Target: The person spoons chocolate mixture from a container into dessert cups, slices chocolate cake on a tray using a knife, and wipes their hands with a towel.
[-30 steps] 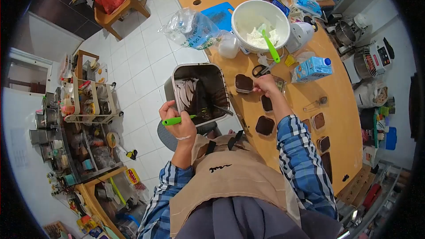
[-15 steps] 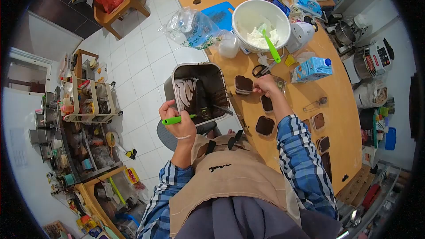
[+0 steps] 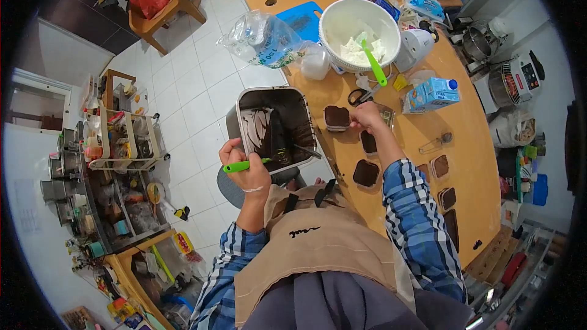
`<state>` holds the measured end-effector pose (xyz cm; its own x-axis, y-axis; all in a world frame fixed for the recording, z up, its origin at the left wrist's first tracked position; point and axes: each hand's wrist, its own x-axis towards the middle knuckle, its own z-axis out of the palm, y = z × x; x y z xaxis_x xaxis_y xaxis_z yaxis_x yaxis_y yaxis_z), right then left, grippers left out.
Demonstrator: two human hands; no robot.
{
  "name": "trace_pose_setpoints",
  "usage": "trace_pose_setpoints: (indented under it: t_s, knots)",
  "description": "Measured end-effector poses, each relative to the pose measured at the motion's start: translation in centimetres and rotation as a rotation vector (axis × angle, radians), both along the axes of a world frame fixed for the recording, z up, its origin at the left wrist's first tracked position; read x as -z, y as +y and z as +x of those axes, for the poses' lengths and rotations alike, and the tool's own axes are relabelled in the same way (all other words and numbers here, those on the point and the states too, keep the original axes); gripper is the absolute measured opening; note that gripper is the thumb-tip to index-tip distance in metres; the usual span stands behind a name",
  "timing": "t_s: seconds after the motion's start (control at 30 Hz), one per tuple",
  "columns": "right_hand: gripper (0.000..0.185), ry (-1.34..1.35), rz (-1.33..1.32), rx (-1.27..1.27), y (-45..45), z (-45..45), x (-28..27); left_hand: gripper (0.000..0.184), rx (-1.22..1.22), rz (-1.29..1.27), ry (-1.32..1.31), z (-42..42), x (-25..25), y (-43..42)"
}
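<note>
My left hand is closed round the green handle of a spatula at the near left rim of a deep metal pan. Dark chocolate coats the inside of this pan, and another utensil's dark handle leans over its right edge. My right hand pinches the right side of a small clear cup of chocolate-topped dessert on the table. Similar cups, one partly under my right wrist and another in front, are close by. My right fingertips are partly hidden.
Behind the cups is a white bowl of cream with a green spatula. Scissors, a blue milk carton and a small strainer are on the wooden table. More dessert cups line the right.
Almost nothing differs. The cup and my right hand look nearly still, and my left hand keeps the spatula at the pan's rim.
</note>
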<state>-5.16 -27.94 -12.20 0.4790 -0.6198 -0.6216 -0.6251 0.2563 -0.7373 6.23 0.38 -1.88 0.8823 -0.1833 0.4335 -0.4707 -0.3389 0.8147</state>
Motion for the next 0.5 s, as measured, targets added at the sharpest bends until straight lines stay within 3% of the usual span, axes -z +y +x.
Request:
trace_pose_setpoints:
  t_s: [0.43,0.5]
  knots:
    - [0.013,0.086,-0.310,-0.163,-0.5,0.0,0.8,0.015,0.001,0.006,0.004,0.1,0.4,0.1]
    - [0.013,0.109,-0.467,-0.195,-0.5,-0.2,0.9,0.014,-0.002,0.005,0.014,0.2,0.9,0.3]
